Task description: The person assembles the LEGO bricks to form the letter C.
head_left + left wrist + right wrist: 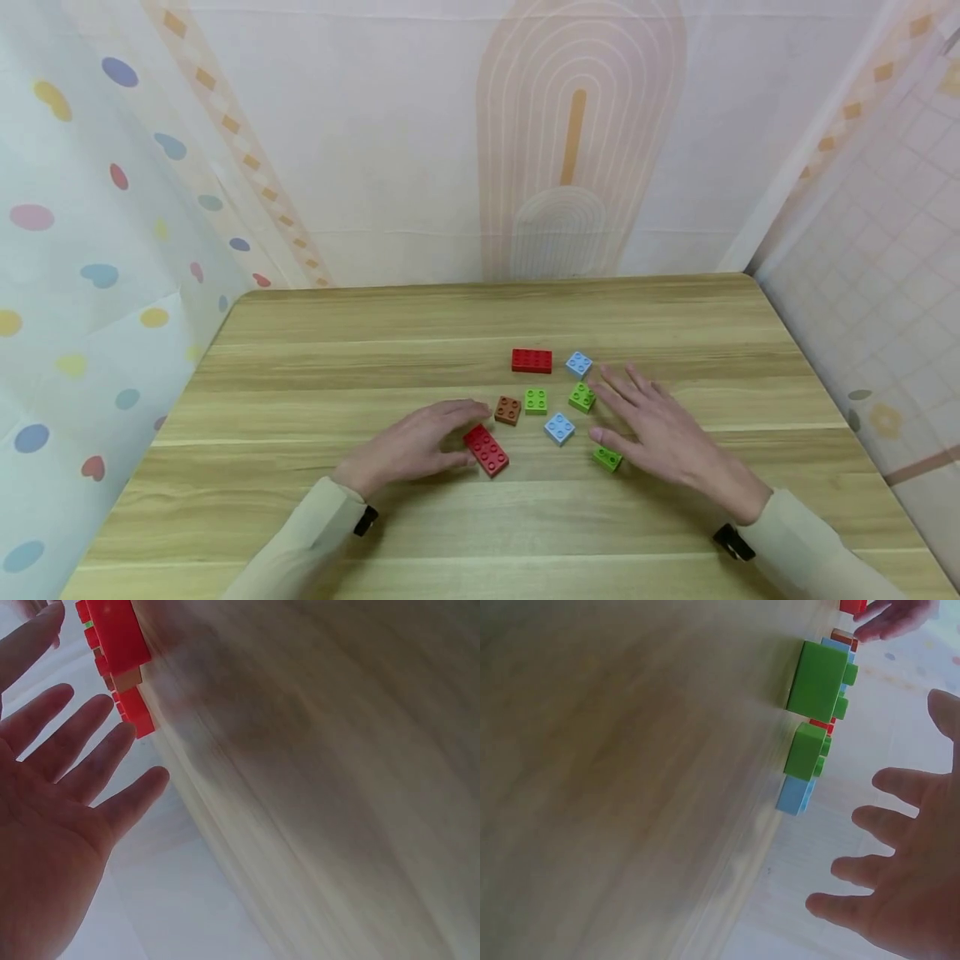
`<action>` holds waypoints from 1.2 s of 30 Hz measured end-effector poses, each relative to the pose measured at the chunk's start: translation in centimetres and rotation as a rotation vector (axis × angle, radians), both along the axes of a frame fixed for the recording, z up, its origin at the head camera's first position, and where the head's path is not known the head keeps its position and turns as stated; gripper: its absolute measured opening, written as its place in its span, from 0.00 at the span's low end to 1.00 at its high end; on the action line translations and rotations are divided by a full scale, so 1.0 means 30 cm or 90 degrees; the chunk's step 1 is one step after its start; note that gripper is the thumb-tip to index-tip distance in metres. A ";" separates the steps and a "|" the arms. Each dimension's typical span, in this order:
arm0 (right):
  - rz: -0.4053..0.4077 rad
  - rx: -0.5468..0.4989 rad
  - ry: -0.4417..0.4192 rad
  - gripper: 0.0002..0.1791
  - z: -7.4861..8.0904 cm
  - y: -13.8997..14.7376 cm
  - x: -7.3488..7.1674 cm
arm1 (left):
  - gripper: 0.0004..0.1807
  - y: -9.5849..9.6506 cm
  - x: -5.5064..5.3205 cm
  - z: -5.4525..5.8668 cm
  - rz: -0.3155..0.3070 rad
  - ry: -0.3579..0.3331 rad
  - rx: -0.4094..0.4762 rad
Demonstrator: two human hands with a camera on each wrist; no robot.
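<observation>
My left hand [420, 443] reaches in from the left, fingers spread around the near red eight-stud brick [486, 450]; in the left wrist view that hand [56, 802] has its palm showing and holds nothing. Just beyond its fingertips lies a brown four-stud brick [507, 410]. My right hand [660, 425] is spread over the right side of the group, its thumb above a green brick [607, 457] that it partly hides. Another green brick [582, 397] lies by its fingertips. In the right wrist view the fingers [896, 785] are apart, with nothing between them.
Between the hands lie a third green brick [536, 402] and a light blue brick [559, 428]. Farther back are a second red brick [532, 361] and another light blue brick [579, 364]. Patterned cloth [390, 150] hangs behind the wooden table [360, 333] and at its sides.
</observation>
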State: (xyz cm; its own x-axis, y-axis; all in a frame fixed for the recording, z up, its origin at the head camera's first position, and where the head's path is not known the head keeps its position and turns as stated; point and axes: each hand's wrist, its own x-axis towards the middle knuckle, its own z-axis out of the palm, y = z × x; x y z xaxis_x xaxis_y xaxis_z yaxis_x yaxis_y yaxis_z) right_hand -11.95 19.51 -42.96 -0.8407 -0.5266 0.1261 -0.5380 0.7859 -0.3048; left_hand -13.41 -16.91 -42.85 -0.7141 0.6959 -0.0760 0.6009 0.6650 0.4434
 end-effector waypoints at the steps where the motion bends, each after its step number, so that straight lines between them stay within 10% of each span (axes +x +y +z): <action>1: 0.003 -0.002 -0.004 0.39 -0.001 0.002 0.003 | 0.34 0.001 -0.001 -0.001 -0.003 -0.003 -0.003; 23: 0.002 -0.008 -0.132 0.44 -0.011 0.011 0.052 | 0.19 0.024 -0.015 -0.021 -0.024 0.001 -0.009; 36: 0.008 0.005 -0.119 0.34 -0.018 -0.001 0.046 | 0.21 0.067 0.003 -0.027 0.013 0.049 -0.040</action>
State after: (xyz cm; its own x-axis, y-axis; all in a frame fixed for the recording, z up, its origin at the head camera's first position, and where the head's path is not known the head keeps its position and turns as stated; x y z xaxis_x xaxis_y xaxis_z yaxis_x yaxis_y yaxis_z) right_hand -10.57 19.47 -43.52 -0.8423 -0.5377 -0.0361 -0.4823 0.7820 -0.3947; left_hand -13.31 -14.90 -43.66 -0.7330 0.6772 -0.0642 0.6178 0.7023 0.3537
